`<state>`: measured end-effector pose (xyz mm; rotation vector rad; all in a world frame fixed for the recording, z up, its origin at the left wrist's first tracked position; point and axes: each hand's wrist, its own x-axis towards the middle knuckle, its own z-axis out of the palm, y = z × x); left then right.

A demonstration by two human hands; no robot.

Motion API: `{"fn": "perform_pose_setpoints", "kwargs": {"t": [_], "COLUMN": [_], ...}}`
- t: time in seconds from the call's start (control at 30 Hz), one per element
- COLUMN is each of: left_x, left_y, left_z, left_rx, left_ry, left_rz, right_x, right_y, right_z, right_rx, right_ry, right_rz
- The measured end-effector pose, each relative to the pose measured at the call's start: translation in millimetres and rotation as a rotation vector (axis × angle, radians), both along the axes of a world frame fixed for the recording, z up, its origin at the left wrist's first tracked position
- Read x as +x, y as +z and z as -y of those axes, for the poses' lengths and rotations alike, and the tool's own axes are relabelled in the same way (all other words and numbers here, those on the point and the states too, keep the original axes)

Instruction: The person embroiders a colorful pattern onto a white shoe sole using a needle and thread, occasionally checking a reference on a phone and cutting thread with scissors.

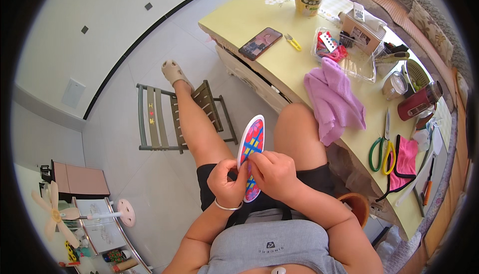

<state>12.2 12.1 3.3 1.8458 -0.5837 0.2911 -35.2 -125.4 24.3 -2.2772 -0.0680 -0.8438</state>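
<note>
Over my lap stands an insole [254,141] with a white rim and a woven-looking pattern of red, blue, yellow and purple. My left hand [227,181] grips its left edge near the middle, thumb and fingers bent around it. Closed fingers of my right hand [273,173] press together on the insole's right side, level with the left hand's thumb. Whether a needle or thread sits between those fingertips is too small to tell. Part of the insole's lower half is covered by my hands.
A yellow-topped table at right holds a phone [260,43], yellow thread snips [293,42], a plastic tray [366,69] of thread, a purple towel [334,99], scissors [384,149], pink fabric [402,161] and a dark red bottle [419,102]. My leg rests on a folding chair [159,117].
</note>
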Motion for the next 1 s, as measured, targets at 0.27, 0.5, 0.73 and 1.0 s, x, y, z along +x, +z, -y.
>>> {"fn": "perform_pose_setpoints", "kwargs": {"t": [0.27,0.5,0.73,1.0], "left_x": [-1,16,13,13], "left_y": [-1,8,-3,-13], "left_z": [4,0,1,-1], "left_rx": [-0.091,-0.777,-0.771,-0.799], "left_ry": [-0.028,-0.24,-0.51,-0.477], "left_rz": [-0.05,-0.494,-0.743,-0.839], "right_x": [2,5,3,9], "right_y": [-6,-12,-23,-15], "right_z": [-5,24,8,1], "right_rx": [0.179,0.85,2.014,2.137], "right_ry": [0.013,-0.034,0.462,0.348], "right_rz": [0.035,-0.061,-0.458,-0.409]}}
